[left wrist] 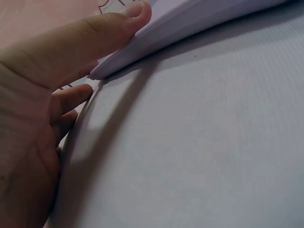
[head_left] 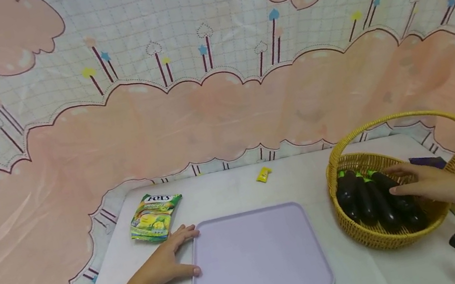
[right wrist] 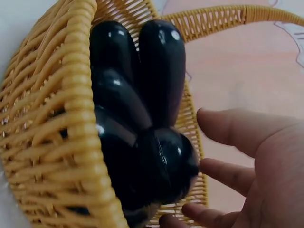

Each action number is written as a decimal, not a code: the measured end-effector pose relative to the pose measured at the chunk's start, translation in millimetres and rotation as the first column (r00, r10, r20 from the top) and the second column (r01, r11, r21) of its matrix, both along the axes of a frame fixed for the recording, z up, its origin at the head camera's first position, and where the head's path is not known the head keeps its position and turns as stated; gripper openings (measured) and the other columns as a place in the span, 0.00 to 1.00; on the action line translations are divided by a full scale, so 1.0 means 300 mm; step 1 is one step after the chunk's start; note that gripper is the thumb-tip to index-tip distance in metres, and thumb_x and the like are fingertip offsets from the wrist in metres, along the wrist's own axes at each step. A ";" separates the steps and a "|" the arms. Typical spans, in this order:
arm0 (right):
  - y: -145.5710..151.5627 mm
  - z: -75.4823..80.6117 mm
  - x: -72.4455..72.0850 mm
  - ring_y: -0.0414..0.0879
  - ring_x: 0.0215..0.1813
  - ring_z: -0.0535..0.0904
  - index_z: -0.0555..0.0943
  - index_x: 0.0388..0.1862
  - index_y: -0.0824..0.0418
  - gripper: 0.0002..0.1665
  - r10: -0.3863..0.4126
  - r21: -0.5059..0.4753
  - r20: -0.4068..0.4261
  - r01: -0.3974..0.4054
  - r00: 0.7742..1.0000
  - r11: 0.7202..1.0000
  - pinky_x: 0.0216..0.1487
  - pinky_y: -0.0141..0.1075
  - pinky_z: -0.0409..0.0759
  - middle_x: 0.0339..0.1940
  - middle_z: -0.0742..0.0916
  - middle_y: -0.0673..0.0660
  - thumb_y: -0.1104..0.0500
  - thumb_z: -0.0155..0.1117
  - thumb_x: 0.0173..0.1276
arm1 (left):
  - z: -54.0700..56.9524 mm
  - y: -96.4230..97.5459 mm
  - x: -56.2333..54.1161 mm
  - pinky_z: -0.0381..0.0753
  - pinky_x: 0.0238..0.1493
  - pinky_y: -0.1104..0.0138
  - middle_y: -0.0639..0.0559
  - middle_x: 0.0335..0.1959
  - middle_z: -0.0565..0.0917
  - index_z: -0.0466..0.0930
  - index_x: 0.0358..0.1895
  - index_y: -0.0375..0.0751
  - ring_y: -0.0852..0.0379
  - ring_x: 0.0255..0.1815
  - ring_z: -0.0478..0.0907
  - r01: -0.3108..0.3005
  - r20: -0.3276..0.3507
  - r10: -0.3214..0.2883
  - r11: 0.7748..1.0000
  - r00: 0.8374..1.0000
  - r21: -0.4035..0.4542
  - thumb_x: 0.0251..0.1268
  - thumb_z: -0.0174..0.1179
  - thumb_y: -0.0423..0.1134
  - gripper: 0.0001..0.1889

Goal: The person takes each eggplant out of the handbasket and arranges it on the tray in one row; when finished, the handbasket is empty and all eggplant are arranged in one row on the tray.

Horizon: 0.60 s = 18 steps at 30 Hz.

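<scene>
Glossy dark eggplants [head_left: 382, 206] with green stem ends, several of them, lie together in a yellow wicker basket [head_left: 374, 235] at the right. My right hand [head_left: 428, 182] reaches over the basket's right side. In the right wrist view its thumb and fingers [right wrist: 232, 128] are spread beside the eggplants, and no eggplant is gripped. My left hand [head_left: 168, 259] rests at the left edge of a pale lilac tray [head_left: 257, 258], fingers mostly straight. The thumb [left wrist: 109, 31] touches the tray's rim in the left wrist view.
A green and yellow FOX'S candy bag [head_left: 154, 218] lies behind my left hand. One small yellow wrapped candy [head_left: 263, 174] sits at the back of the white table [head_left: 218, 194]. The basket's tall handle [head_left: 397, 117] arches over it. A dark purple item [head_left: 427, 161] shows behind my right hand.
</scene>
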State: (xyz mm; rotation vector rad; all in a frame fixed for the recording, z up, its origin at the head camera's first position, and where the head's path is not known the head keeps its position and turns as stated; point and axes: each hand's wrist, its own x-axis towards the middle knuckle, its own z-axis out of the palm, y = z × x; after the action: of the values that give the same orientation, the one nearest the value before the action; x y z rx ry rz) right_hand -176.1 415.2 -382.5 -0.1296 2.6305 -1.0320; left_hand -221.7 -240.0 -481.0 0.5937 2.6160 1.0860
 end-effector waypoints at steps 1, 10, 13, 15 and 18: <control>-0.003 -0.002 -0.003 0.78 0.67 0.75 0.59 0.83 0.71 0.45 -0.001 -0.001 0.012 0.001 1.000 1.000 0.55 0.64 0.86 0.75 0.66 0.84 0.47 0.63 0.81 | 0.000 0.000 0.001 0.41 0.82 0.32 0.46 0.85 0.64 0.75 0.76 0.51 0.36 0.88 0.46 -0.001 0.000 0.001 1.000 1.000 0.006 0.44 0.85 0.56 0.50; -0.015 -0.011 -0.034 0.76 0.64 0.78 0.63 0.79 0.73 0.42 -0.015 0.039 0.035 0.013 0.999 0.999 0.52 0.62 0.88 0.70 0.72 0.83 0.51 0.67 0.78 | -0.002 0.002 -0.001 0.40 0.82 0.33 0.47 0.85 0.63 0.75 0.75 0.52 0.38 0.89 0.44 -0.020 0.030 0.019 0.999 0.999 0.041 0.44 0.86 0.52 0.50; -0.014 -0.009 -0.039 0.77 0.66 0.77 0.63 0.79 0.74 0.41 -0.019 0.009 0.066 0.019 0.998 1.000 0.54 0.63 0.88 0.71 0.71 0.84 0.53 0.66 0.78 | -0.005 0.003 0.000 0.40 0.83 0.34 0.48 0.85 0.63 0.75 0.75 0.52 0.39 0.89 0.44 -0.031 0.041 0.029 0.998 0.999 0.049 0.43 0.86 0.52 0.50; -0.009 -0.008 -0.039 0.78 0.68 0.75 0.62 0.79 0.74 0.40 -0.016 -0.011 0.082 0.016 0.997 1.000 0.57 0.65 0.85 0.72 0.69 0.85 0.54 0.64 0.79 | -0.005 0.003 0.001 0.39 0.82 0.33 0.48 0.85 0.63 0.76 0.75 0.52 0.39 0.89 0.44 -0.029 0.036 0.028 0.998 0.999 0.049 0.43 0.86 0.52 0.49; 0.003 -0.013 -0.036 0.80 0.70 0.72 0.61 0.80 0.74 0.39 -0.015 -0.057 0.098 0.021 0.995 0.998 0.59 0.68 0.83 0.75 0.66 0.86 0.55 0.61 0.81 | -0.001 0.000 0.002 0.39 0.83 0.33 0.48 0.85 0.63 0.76 0.75 0.53 0.38 0.89 0.44 -0.028 0.026 0.027 0.999 0.999 0.047 0.43 0.86 0.52 0.49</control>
State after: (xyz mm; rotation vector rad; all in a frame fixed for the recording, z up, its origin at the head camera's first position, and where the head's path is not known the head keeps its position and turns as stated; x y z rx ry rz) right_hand -186.8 416.2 -386.4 -0.0667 2.5196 -1.0925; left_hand -221.0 -240.0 -481.2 0.5525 2.5908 1.1588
